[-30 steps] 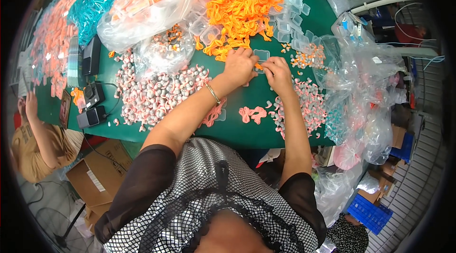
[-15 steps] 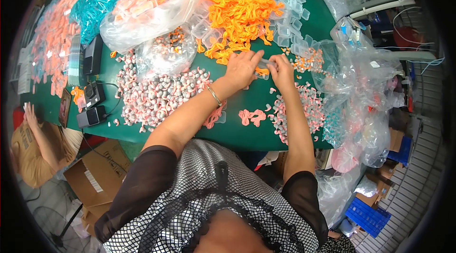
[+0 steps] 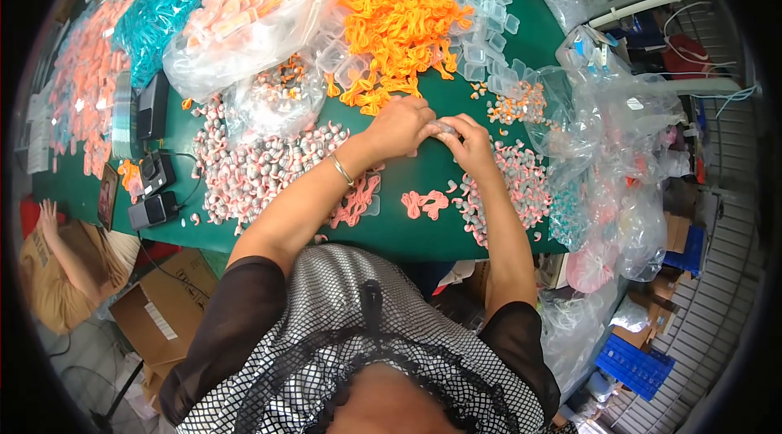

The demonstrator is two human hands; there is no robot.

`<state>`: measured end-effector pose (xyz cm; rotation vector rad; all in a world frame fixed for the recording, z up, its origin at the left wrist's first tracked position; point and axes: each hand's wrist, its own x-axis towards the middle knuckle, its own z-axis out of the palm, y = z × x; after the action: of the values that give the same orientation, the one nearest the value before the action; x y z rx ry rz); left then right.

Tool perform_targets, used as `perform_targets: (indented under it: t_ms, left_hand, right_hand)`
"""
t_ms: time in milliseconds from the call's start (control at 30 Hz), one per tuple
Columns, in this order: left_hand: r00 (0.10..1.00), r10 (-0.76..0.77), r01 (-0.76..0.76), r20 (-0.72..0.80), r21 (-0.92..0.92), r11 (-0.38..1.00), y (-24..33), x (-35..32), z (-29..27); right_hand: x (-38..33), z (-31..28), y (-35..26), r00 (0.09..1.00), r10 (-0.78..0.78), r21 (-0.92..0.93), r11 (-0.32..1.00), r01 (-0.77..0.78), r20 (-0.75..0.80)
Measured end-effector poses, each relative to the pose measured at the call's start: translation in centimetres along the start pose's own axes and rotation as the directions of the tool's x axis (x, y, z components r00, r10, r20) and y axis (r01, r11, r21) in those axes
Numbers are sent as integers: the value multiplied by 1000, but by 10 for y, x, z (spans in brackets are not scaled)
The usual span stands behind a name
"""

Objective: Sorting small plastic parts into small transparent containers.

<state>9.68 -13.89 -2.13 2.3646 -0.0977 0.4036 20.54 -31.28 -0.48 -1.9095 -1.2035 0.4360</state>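
Note:
My left hand [image 3: 399, 128] and my right hand [image 3: 470, 143] meet above the green table, fingers pinched together. Between the fingertips is a small greyish piece [image 3: 442, 129], mostly covered, so its kind is unclear. Just beyond them rises a heap of bundled orange cords [image 3: 399, 23]. Small grey-and-pink curled pieces lie in a large pile [image 3: 269, 161] left of my left forearm and in a smaller pile [image 3: 509, 186] by my right forearm. A pink cord bundle [image 3: 424, 204] lies between my forearms; more pink cords [image 3: 356, 202] lie beside my left forearm.
Clear plastic cases [image 3: 489, 23] are heaped behind the cords. A clear bag [image 3: 244, 19] of peach-coloured pieces and a teal bag [image 3: 159, 23] stand far left. Black devices [image 3: 153, 210] with a cable sit at left. Plastic bags [image 3: 607, 141] crowd the right edge. A person [image 3: 69, 271] sits at left.
Both hands have come nearer to me and slightly left, and closer together. The clear case with orange cord that was at my fingers no longer shows; a greyish piece shows there now.

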Motion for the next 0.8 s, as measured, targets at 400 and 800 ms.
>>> perform_targets:
  t_ms: [400, 800]
  left_hand:
    - [780, 34, 293, -625, 412, 863, -5, -52, -190]
    - [752, -213, 624, -624, 572, 532, -102, -89, -265]
  right_hand:
    - [58, -10, 65, 877, -199, -736, 640, -221, -437]
    - [13, 16, -3, 937, -309, -676, 727, 124, -160]
